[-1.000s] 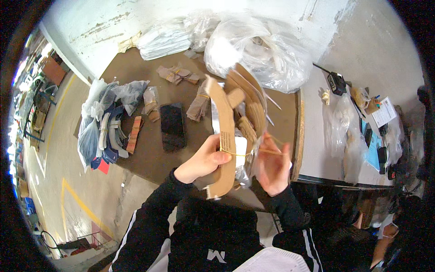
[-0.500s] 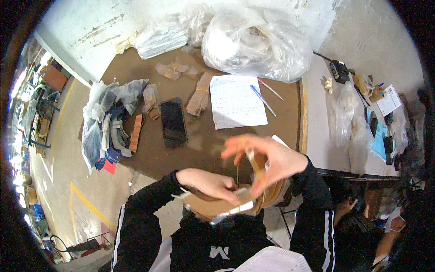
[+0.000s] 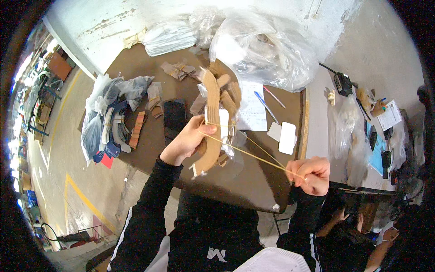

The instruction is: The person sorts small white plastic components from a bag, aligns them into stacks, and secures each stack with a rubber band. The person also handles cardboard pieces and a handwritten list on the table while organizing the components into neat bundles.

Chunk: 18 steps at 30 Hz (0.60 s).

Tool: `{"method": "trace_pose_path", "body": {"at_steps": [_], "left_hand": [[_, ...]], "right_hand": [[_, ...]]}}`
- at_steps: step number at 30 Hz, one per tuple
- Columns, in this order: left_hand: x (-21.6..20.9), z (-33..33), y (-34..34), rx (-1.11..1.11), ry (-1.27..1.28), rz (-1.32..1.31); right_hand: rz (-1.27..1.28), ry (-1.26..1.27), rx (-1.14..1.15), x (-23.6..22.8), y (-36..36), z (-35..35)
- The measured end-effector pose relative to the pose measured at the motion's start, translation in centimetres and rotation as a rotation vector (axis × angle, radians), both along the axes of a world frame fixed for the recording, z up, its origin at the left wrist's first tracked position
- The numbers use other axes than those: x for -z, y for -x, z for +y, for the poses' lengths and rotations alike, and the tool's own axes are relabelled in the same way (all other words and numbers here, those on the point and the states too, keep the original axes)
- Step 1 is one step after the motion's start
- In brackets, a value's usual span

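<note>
A bundle of curved tan strips (image 3: pixel 211 102) stands up over the middle of the brown table, with my left hand (image 3: pixel 186 139) closed around its lower part. Clear plastic and more brown pieces show behind the strips. Looped about the bundle is a yellowish rubber band (image 3: pixel 253 157), drawn tight toward the right. Its far end is pinched in my right hand (image 3: pixel 312 176), whose fingers are closed beyond the table's right front edge. Behind my left hand lies a black phone (image 3: pixel 174 113), partly covered.
Bagged and banded curved pieces (image 3: pixel 118 131) lie on the left of the brown table (image 3: pixel 226 186). Clear plastic bags (image 3: pixel 267 50) fill the back. A written sheet (image 3: pixel 253 113), a blue pen (image 3: pixel 266 106) and white cards (image 3: pixel 287 138) lie right. Another person's hand (image 3: pixel 339 216) shows lower right.
Both hands have moved apart; the left has carried the bundle up and away from my lap over the table. The right has pulled the rubber band out to the right, stretching it.
</note>
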<state>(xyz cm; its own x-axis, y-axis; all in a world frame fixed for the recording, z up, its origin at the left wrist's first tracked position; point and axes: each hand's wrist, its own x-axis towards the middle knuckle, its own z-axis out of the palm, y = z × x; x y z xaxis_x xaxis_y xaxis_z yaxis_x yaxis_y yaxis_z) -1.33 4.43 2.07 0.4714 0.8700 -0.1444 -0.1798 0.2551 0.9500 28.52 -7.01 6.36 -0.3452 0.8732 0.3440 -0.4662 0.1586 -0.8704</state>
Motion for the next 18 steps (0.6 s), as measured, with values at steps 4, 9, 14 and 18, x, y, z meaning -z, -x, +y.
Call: {"method": "trace_pose_path", "body": {"at_steps": [4, 9, 14, 18], "left_hand": [[-0.2, -1.1, 0.0, 0.047, -0.066, 0.039], [0.4, -1.0, -0.2, -0.005, 0.002, -0.031], [-0.3, -1.9, -2.0, 0.054, -0.021, 0.006], [0.0, -2.9, -4.2, 0.104, -0.115, 0.028]], "right_hand": [[0.398, 0.131, 0.148, 1.3, -0.6, 0.3], [0.471, 0.261, 0.294, 2.9, -0.7, 0.8], [0.137, 0.324, 0.436, 4.5, -0.1, 1.9], [-0.151, 0.322, 0.488, 5.0, 3.5, 2.1]]}}
